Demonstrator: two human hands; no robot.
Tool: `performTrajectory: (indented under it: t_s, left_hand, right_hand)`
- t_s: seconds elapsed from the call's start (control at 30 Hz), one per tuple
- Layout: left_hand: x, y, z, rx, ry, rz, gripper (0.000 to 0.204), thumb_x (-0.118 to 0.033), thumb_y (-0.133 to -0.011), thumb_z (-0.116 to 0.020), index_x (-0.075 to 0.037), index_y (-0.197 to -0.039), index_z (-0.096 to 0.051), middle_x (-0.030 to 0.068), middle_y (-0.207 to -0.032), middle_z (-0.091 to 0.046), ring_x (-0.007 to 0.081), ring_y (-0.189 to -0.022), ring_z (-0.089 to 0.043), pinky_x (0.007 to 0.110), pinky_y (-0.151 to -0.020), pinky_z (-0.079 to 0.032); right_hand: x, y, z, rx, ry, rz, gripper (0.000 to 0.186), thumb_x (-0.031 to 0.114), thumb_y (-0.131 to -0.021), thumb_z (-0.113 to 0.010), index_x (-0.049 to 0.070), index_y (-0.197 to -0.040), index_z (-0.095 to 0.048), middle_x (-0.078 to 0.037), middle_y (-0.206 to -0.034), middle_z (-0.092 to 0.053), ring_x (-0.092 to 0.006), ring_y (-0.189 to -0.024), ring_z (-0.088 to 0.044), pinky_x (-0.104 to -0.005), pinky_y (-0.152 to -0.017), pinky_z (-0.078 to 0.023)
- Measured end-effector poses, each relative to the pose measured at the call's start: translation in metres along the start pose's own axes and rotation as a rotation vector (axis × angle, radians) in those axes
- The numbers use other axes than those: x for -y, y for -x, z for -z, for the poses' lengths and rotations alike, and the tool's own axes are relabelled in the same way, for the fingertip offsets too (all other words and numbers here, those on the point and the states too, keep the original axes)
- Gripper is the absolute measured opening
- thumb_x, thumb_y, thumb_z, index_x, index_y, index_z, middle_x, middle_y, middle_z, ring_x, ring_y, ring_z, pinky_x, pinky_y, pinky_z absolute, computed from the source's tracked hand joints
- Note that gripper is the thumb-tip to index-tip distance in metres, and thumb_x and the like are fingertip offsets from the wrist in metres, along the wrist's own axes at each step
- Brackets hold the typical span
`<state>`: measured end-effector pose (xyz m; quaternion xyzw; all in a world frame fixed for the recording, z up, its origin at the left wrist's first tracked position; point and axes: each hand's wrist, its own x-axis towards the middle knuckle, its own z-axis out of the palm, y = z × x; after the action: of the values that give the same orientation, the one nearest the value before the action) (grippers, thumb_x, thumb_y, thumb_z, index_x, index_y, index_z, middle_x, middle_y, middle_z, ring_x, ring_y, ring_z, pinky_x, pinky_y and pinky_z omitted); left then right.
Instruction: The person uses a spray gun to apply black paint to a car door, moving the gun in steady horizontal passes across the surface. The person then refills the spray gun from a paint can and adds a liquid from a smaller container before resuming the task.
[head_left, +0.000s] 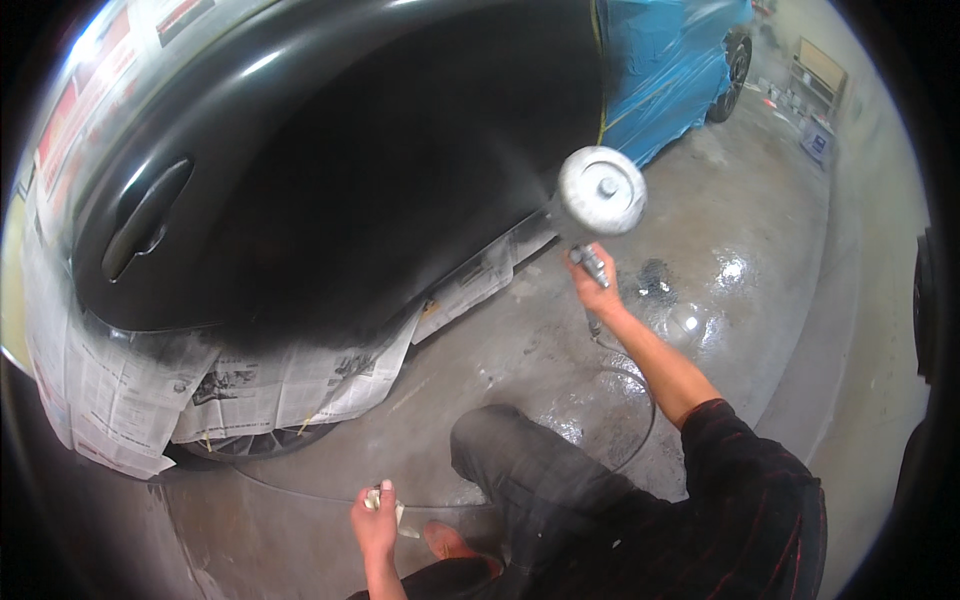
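Observation:
My right hand [601,287] is wrapped round the grip of a spray gun [603,190] with a round, pale cup on top. The gun points left at the lower part of a glossy black car door [420,150], and a faint mist shows between nozzle and door. A recessed door handle [145,225] sits at the far left. Low over the floor, my left hand [376,520] is closed on a crumpled pale cloth or paper [372,499]; which of the two I cannot tell.
Newspaper [120,390] masks the car's lower edge and partly covers a wheel [255,440]. Blue plastic sheeting [660,75] covers the car's far end. A thin hose [652,400] runs from the gun across the wet floor [540,360]. Bins and a shelf [815,85] stand far right.

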<state>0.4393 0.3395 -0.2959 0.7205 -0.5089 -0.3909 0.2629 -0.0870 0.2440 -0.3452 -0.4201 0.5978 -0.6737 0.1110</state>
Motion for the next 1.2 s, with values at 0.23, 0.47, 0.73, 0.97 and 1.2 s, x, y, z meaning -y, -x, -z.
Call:
performTrajectory:
  t_s: [0.23,0.47,0.73,0.97,1.2]
  left_hand:
    - [0.015,0.006,0.002,-0.031,-0.028,0.033,0.035,-0.032,-0.099,-0.074,0.002,-0.095,-0.07,0.0045,-0.078,-0.068,0.0118,-0.073,-0.058,0.034,-0.068,-0.051]
    - [-0.003,0.001,-0.012,0.0,-0.081,-0.037,0.041,-0.04,-0.096,-0.076,0.001,-0.102,-0.073,0.0104,-0.081,-0.074,0.0169,-0.075,-0.068,0.036,-0.072,-0.055]
    - [-0.018,0.022,0.003,-0.035,-0.056,0.004,0.041,-0.039,-0.097,-0.077,0.001,-0.099,-0.072,0.0068,-0.077,-0.072,0.0132,-0.072,-0.065,0.033,-0.067,-0.053]
    - [-0.019,0.02,-0.004,-0.029,-0.033,0.011,0.041,-0.039,-0.097,-0.077,0.002,-0.099,-0.072,0.0064,-0.077,-0.072,0.0131,-0.071,-0.065,0.033,-0.066,-0.053]
    - [-0.015,0.023,0.001,-0.061,-0.017,-0.029,0.033,-0.032,-0.1,-0.075,0.001,-0.098,-0.072,0.001,-0.078,-0.067,0.0087,-0.072,-0.06,0.03,-0.064,-0.05]
  right_hand:
    - [-0.068,-0.083,0.063,-0.212,-0.037,-0.1,0.016,0.017,-0.098,-0.073,0.008,-0.091,-0.062,0.005,-0.08,-0.057,-0.008,-0.075,-0.048,-0.0299,-0.068,-0.045]
    - [-0.145,-0.134,0.121,-0.438,-0.068,0.203,0.018,0.018,-0.103,-0.07,0.002,-0.098,-0.063,-0.002,-0.085,-0.064,-0.0145,-0.08,-0.054,-0.0352,-0.078,-0.051]
    - [-0.132,0.056,-0.03,0.039,0.256,0.275,0.016,0.011,-0.1,-0.065,0.002,-0.113,-0.065,-0.009,-0.103,-0.07,-0.026,-0.089,-0.064,-0.041,-0.081,-0.051]
    - [-0.086,0.161,-0.12,0.43,-0.077,0.041,0.052,0.023,-0.079,-0.085,0.007,-0.123,-0.063,-0.011,-0.108,-0.071,-0.0204,-0.101,-0.067,-0.0396,-0.09,-0.052]
    - [0.017,0.177,-0.171,0.586,0.016,0.174,0.036,0.004,-0.075,-0.072,0.012,-0.107,-0.06,-0.015,-0.088,-0.069,-0.0406,-0.082,-0.071,-0.0444,-0.069,-0.055]
